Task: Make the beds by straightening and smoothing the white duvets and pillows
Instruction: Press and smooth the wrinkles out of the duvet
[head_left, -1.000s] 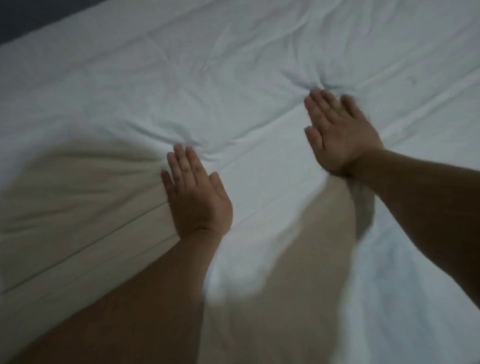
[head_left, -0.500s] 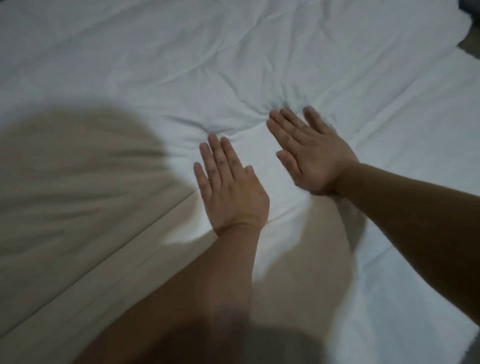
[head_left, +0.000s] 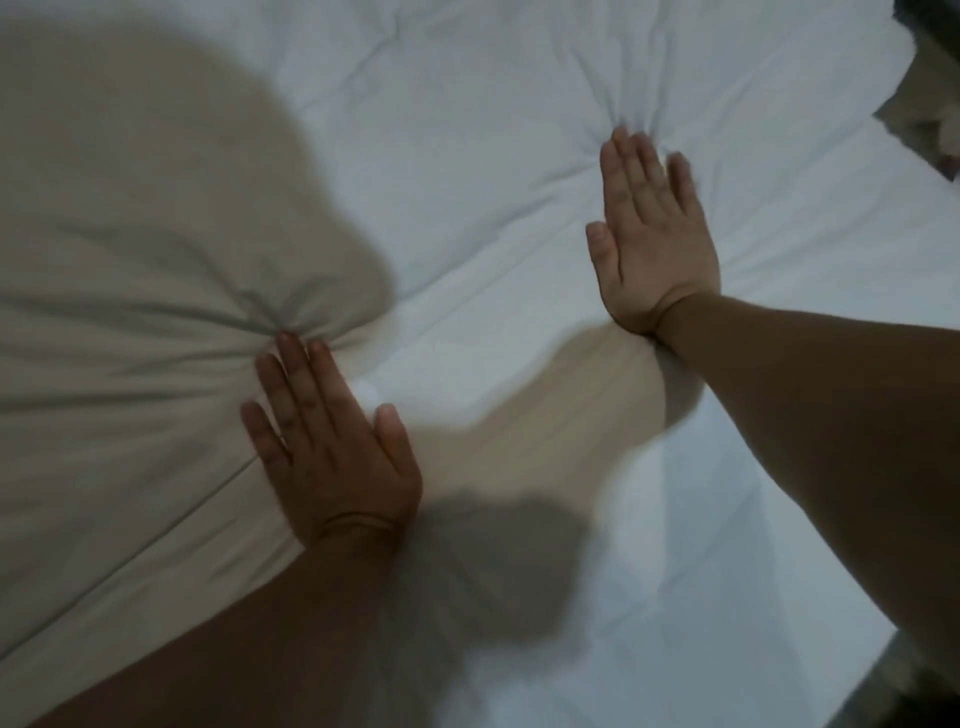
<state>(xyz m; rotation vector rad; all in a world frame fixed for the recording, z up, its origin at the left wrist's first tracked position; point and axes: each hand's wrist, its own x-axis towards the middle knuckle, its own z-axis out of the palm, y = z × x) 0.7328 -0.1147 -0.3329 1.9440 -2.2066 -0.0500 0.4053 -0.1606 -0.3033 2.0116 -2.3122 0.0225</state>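
Head view looks steeply down, close over duvet (head_left: 467, 156).

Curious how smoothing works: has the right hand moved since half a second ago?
Yes: the right hand has slid outward across the duvet, away from the left hand, nearer its far right edge.

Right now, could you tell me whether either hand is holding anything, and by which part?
Nothing is held. The left hand and the right hand both lie flat, fingers straight, pressing on the white duvet.
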